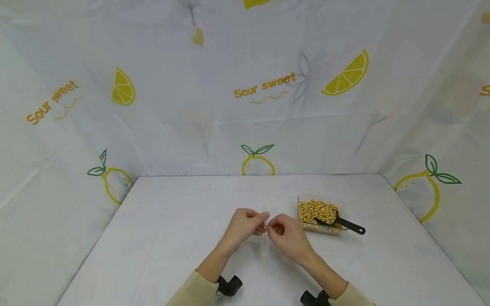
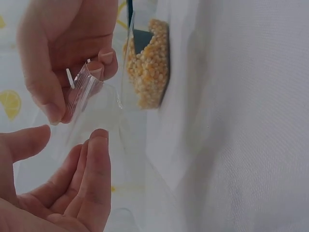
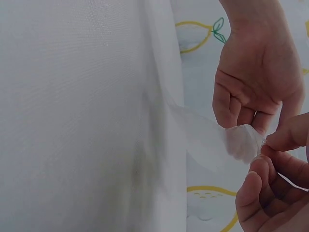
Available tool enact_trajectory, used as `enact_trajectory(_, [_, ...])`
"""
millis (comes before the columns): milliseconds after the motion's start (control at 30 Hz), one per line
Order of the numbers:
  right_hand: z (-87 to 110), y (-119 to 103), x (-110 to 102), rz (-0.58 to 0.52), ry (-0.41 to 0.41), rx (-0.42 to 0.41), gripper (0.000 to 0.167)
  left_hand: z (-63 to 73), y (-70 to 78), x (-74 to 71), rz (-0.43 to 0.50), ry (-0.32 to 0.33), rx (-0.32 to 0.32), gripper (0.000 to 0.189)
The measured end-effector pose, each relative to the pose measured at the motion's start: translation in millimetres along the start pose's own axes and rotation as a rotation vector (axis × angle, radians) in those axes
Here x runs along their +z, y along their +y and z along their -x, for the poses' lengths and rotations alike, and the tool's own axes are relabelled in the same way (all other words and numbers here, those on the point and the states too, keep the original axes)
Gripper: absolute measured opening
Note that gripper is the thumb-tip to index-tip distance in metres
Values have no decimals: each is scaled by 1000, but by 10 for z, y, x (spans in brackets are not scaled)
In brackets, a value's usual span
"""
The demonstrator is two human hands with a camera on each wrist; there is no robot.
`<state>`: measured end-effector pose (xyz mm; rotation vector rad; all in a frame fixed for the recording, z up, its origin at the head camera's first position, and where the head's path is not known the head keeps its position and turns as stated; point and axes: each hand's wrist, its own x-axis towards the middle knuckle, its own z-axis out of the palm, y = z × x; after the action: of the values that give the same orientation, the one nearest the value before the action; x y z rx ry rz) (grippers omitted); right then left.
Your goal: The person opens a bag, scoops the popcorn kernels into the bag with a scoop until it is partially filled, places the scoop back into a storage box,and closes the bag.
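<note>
A small clear plastic zip bag (image 2: 94,108) hangs between my two hands, low over the table. My right hand (image 1: 289,238) pinches its ridged top edge between thumb and forefinger, as the right wrist view also shows at the bag's corner (image 3: 259,145). Just across from it is my left hand (image 1: 243,225). In the left wrist view its thumb (image 2: 29,142) and fingers (image 2: 96,164) stand apart beside the bag, with a gap between them. Seen through the film, the bag holds nothing.
A clear box (image 1: 325,231) of yellow corn kernels (image 1: 315,211) stands to the right, just beyond my right hand. A black scoop (image 1: 350,225) rests in the kernels, its handle sticking out over the rim. White cloth covers the table (image 1: 172,229); a lemon-print curtain (image 1: 172,140) hangs behind.
</note>
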<state>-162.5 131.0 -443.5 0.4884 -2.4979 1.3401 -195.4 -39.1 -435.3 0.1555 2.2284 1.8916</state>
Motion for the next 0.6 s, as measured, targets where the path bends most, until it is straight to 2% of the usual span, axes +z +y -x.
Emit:
enact_trajectory(367, [11, 13, 11, 0, -10, -23, 19, 23, 15, 2, 12, -1, -16, 24])
enact_trajectory(600, [7, 18, -2, 22, -26, 40, 15, 15, 19, 10, 43, -17, -48, 21])
